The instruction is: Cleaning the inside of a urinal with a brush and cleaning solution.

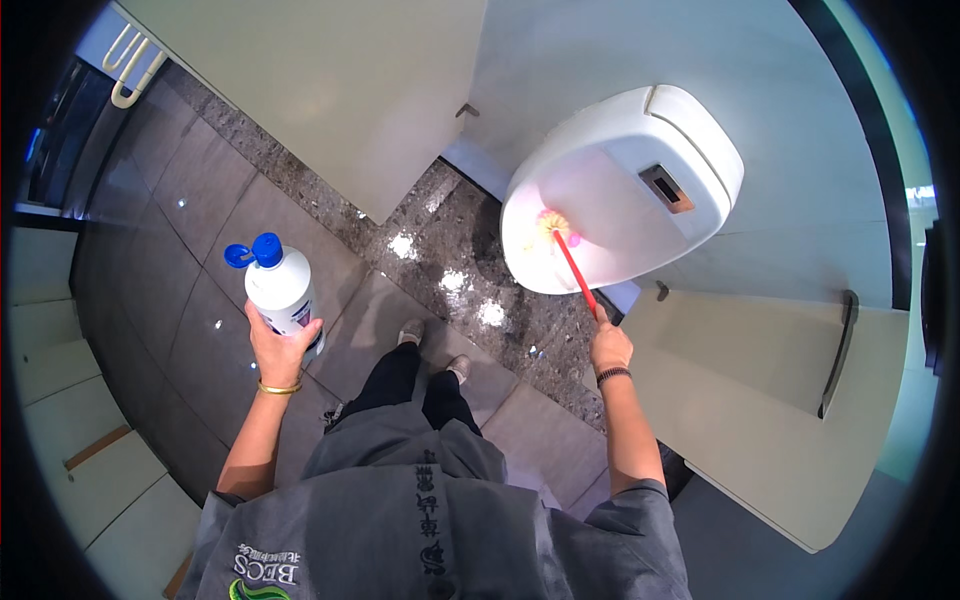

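Currently, the left hand (280,348) is wrapped around a white plastic bottle (279,282) with an open blue flip cap (267,249), left of centre in the frame, while the right hand (611,347) clasps a red-handled brush (572,264) whose yellow bristles (551,222) sit inside the white urinal (600,130) at upper right

There is one left hand (281,345) and one right hand (611,347) — two in all — with one white bottle (280,283), one red-handled brush (573,262), one urinal (608,190), two shoes (411,332), two wristbands (280,387), two partition panels (330,90) and one bar handle (839,355).
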